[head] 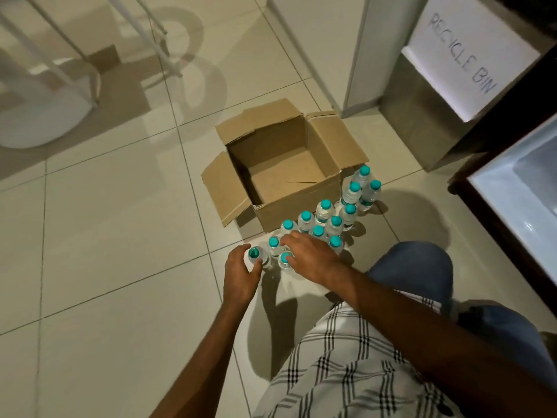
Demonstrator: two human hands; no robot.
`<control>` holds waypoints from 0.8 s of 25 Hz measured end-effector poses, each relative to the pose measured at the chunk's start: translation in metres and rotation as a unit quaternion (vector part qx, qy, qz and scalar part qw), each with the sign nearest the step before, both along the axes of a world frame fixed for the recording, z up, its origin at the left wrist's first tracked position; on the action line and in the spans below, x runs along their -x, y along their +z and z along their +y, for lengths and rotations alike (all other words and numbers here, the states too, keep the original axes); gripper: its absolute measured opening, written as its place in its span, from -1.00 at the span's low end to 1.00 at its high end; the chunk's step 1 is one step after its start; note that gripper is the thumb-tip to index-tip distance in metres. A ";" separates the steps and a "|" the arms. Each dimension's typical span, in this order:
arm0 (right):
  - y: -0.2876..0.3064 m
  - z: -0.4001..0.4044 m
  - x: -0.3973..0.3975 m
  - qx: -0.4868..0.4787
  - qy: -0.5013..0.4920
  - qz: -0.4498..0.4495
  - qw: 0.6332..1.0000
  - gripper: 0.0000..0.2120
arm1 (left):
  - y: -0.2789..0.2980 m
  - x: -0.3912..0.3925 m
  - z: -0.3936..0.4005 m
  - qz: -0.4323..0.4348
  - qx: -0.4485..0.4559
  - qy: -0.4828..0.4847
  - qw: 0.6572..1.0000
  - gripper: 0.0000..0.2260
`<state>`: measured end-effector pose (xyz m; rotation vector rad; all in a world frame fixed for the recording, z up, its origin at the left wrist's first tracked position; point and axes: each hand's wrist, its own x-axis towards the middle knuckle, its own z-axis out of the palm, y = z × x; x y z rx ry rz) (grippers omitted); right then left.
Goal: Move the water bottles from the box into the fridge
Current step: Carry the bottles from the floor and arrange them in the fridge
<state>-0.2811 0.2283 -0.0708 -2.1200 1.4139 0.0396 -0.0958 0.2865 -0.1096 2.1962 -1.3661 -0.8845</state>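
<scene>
Water bottles (327, 223) with teal caps stand in a loose cluster on the tiled floor (105, 236), just beside the near corner of the cardboard box (280, 170), whose flaps are open and whose inside shows no bottles. So unpacking looks finished, while none of the visible bottles has reached the fridge (518, 188), which stands open at the right edge; that whole half of the job seems left. At the near end of the cluster, the left hand (241, 273) curls around the nearest bottle (256, 256), fingers and thumb on its shoulder. The right hand (310, 254) lies over the next bottle (285, 260), fingers bent down around its cap; whether it truly grips I cannot tell.
</scene>
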 end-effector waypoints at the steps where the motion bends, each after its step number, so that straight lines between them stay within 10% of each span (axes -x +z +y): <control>1: -0.004 -0.001 -0.007 -0.008 0.017 0.023 1.000 -0.51 | -0.004 -0.001 -0.001 0.009 -0.013 0.005 1.000 -0.53; 20: -0.015 -0.001 -0.024 -0.085 0.146 0.228 0.959 -0.29 | -0.016 -0.001 -0.012 0.121 -0.007 0.047 0.991 -0.68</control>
